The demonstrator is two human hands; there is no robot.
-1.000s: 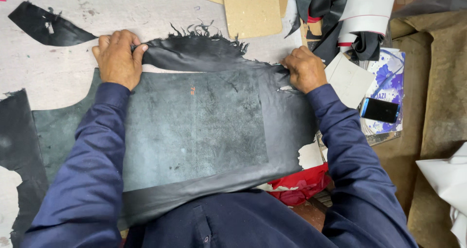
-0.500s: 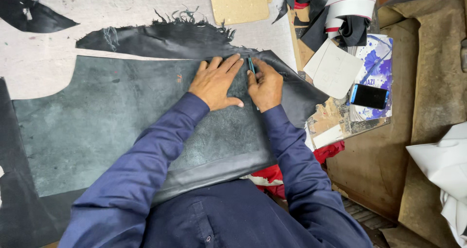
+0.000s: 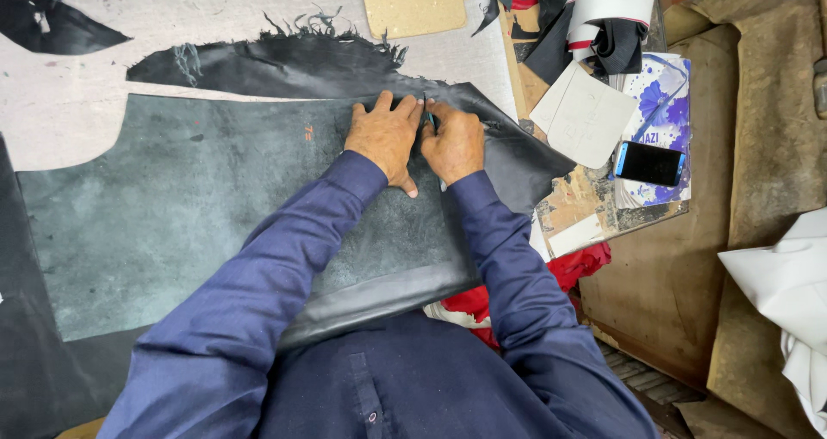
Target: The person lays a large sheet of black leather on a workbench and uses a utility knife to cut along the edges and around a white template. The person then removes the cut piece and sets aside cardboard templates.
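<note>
Both hands now sit together near the upper middle of the frame, where a second ago they were spread wide at the two far corners of the leather sheet (image 3: 215,206). The left hand (image 3: 385,137) lies flat, fingers together and pressed onto the dull grey side. The right hand (image 3: 454,142) is curled tight around a small tool I cannot make out, touching the left fingertips. The sheet fills the centre and left, smoothed out, so the work has gone from spreading to marking or cutting near the frayed black edge (image 3: 284,56).
</note>
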